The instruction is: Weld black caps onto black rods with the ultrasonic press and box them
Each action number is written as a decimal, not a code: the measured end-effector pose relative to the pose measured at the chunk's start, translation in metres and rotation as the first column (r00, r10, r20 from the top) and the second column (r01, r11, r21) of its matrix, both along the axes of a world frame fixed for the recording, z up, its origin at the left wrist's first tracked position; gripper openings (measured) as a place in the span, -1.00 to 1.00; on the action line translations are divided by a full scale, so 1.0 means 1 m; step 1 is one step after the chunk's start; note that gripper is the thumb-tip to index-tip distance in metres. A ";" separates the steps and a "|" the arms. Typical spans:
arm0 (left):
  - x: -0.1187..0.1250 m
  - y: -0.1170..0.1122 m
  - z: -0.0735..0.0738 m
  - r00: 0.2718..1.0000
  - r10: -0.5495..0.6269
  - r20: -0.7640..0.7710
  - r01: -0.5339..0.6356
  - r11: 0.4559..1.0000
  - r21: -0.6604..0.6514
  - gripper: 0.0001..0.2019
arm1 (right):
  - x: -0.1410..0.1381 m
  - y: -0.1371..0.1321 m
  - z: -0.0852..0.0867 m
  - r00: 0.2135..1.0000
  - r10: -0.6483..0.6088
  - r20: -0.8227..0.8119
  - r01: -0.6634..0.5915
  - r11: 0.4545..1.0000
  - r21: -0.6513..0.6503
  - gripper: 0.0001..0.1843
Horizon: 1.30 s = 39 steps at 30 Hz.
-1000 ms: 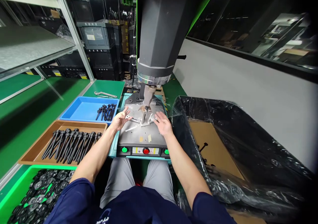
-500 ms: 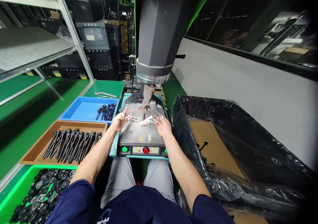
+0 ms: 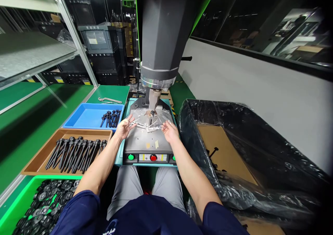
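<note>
A clear plastic film (image 3: 140, 117) lies stretched across the metal plate of a bench machine, around the base of its tool head (image 3: 154, 98). My left hand (image 3: 124, 127) is at the film's left edge, thumb and fingers apart; whether it touches the film is hard to see. At the right edge my right hand (image 3: 170, 131) has its fingertips closed on the film. Beneath the tool tip sits a small dark part (image 3: 152, 113), partly seen through the film. The bare front of the metal plate (image 3: 142, 144) carries two bits of tape.
On the left stand a blue tray (image 3: 83, 115) and a brown tray (image 3: 52, 141) with black rod-like parts, and a green tray (image 3: 11, 207) of round black parts. A wrench (image 3: 110, 100) lies behind. A black-lined box (image 3: 187, 124) is right; buttons (image 3: 153, 157) line the machine's front.
Both hands stay almost in place. The film between them has shifted slightly, with its bright creases changed, and the whole view has moved a little.
</note>
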<state>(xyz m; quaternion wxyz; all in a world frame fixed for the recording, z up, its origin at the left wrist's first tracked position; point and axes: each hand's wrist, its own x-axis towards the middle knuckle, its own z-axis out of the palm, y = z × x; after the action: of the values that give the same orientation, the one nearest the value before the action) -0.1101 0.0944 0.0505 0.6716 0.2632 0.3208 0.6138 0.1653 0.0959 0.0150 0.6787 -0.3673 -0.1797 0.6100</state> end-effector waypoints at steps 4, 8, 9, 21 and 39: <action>0.000 0.001 -0.002 1.000 -0.014 0.003 0.014 1.000 -0.023 -0.84 | -0.001 0.003 0.002 1.000 -0.005 0.007 0.006 1.000 -0.030 -0.79; -0.002 0.001 -0.006 1.000 -0.027 0.010 0.027 0.999 -0.033 -0.84 | -0.002 0.003 0.001 1.000 -0.010 0.004 0.010 0.998 -0.055 -0.81; -0.002 0.001 -0.007 0.999 -0.034 0.015 0.034 0.999 -0.041 -0.83 | -0.002 0.003 0.000 1.000 -0.006 -0.003 0.006 0.998 -0.060 -0.81; 0.001 0.003 -0.018 0.999 0.033 0.013 -0.028 0.961 -0.276 -0.78 | -0.005 -0.006 0.003 0.996 0.050 -0.069 -0.058 0.991 -0.118 -0.86; 0.002 -0.047 -0.053 0.813 0.443 -0.377 -0.532 0.829 -0.174 -0.75 | 0.013 -0.086 -0.028 0.994 0.098 0.056 -0.090 0.986 -0.141 -0.58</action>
<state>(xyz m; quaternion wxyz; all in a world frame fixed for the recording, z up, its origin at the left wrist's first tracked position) -0.1079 0.0476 -0.0022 0.4581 0.1727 0.5637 0.6652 0.1783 0.0102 -0.0130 0.6161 -0.4235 -0.1757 0.6404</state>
